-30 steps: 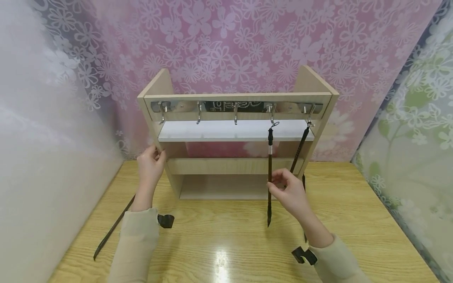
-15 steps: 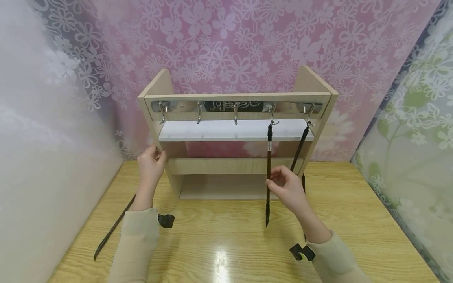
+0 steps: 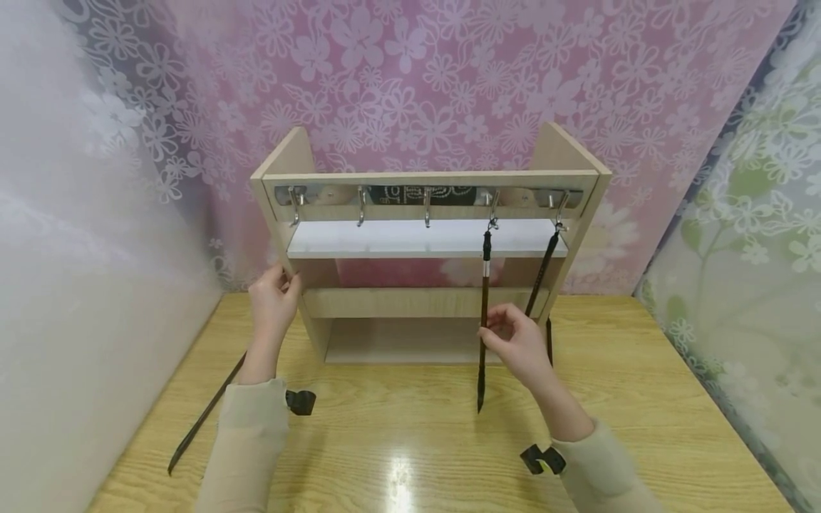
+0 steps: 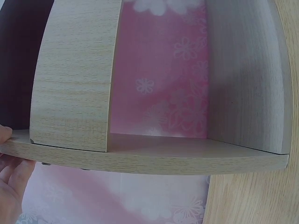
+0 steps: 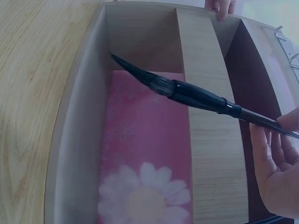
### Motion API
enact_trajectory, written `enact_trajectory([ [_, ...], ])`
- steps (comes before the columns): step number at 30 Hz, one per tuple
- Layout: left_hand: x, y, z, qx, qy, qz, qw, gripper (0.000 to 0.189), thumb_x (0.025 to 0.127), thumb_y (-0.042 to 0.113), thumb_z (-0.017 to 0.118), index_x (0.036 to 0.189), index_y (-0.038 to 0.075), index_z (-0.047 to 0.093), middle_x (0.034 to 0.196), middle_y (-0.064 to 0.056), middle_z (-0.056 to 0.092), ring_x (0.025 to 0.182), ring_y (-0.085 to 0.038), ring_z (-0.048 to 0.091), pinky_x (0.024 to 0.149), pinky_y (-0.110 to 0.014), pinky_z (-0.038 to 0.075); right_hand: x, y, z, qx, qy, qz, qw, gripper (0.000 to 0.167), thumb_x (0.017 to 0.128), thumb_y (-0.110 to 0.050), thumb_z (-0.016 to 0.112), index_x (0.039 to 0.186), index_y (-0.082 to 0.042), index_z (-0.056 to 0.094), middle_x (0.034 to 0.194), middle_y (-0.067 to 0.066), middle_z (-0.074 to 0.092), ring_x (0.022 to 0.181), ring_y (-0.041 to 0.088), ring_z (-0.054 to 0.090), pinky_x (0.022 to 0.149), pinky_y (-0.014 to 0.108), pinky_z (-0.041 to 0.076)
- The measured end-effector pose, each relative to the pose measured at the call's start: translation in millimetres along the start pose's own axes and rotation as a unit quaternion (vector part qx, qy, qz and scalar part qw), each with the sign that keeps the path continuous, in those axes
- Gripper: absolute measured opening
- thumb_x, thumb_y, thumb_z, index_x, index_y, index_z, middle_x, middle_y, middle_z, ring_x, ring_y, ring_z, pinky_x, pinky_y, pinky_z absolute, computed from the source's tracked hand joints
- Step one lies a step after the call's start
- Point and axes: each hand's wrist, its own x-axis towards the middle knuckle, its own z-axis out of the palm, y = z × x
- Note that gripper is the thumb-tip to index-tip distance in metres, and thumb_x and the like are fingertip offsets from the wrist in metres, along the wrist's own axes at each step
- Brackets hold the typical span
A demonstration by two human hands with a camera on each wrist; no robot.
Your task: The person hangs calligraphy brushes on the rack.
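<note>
Right hand (image 3: 518, 344) pinches the brush (image 3: 483, 313) at mid-shaft between thumb and fingers (image 5: 288, 122); the brush hangs by its loop from the fourth hook (image 3: 492, 206) from the rack's left end, tip pointing down in front of the rack (image 3: 423, 178). Left hand (image 3: 274, 299) grips the rack's left side panel, fingers curled over its front edge.

Handling, judged: the brush looks light, with a thin stiff shaft. The dark tuft (image 5: 145, 77) is soft and tapers to a fine point; keep off it. Best hold is mid-shaft, as now. A hanging brush would swing freely on its loop, so a light pinch should steady it. The rack is board-built, rigid, probably heavy enough to stand but worth bracing at the side panel.

Counts:
- Hooks on the rack's rail: five.
- Brushes hanging: two, the second (image 3: 544, 267) on the rightmost hook.
- Brushes on the desk (image 3: 398, 434): one (image 3: 205, 413), left of the rack.
- Brushes total: three.
</note>
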Motion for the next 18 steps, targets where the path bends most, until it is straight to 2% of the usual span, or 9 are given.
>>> enact_trajectory([
  [5,-0.1,-0.2,-0.9,-0.001,-0.001,0.002,1.0,0.014,0.079,-0.003,0.058,0.091,-0.009,0.06,0.088,-0.027,0.061,0.082,-0.037,0.061,0.068,-0.04,0.053,2.5,4.3,2.1,-0.007,0.004,0.012,0.9999,0.019,0.079,-0.003,0.062,0.096,0.001,0.054,0.087,0.01,0.057,0.08,0.019,0.055,0.067,0.022,0.047],
  [14,-0.3,0.4,-0.1,-0.004,-0.001,0.0,1.0,0.015,0.079,-0.004,0.057,0.092,-0.01,0.059,0.089,-0.027,0.06,0.083,-0.038,0.06,0.068,-0.04,0.053,9.9,14.5,3.6,-0.026,0.008,0.022,0.9994,0.019,0.08,-0.01,0.063,0.095,-0.001,0.055,0.088,0.009,0.058,0.079,0.019,0.054,0.067,0.028,0.047],
  [18,-0.8,0.5,-0.1,-0.008,0.001,0.001,1.0,0.016,0.079,-0.004,0.057,0.094,-0.01,0.059,0.09,-0.028,0.06,0.083,-0.038,0.06,0.068,-0.04,0.053,13.4,18.7,5.0,-0.023,0.007,0.025,0.9994,0.019,0.08,-0.011,0.063,0.094,0.0,0.056,0.088,0.01,0.058,0.078,0.019,0.054,0.065,0.026,0.047],
])
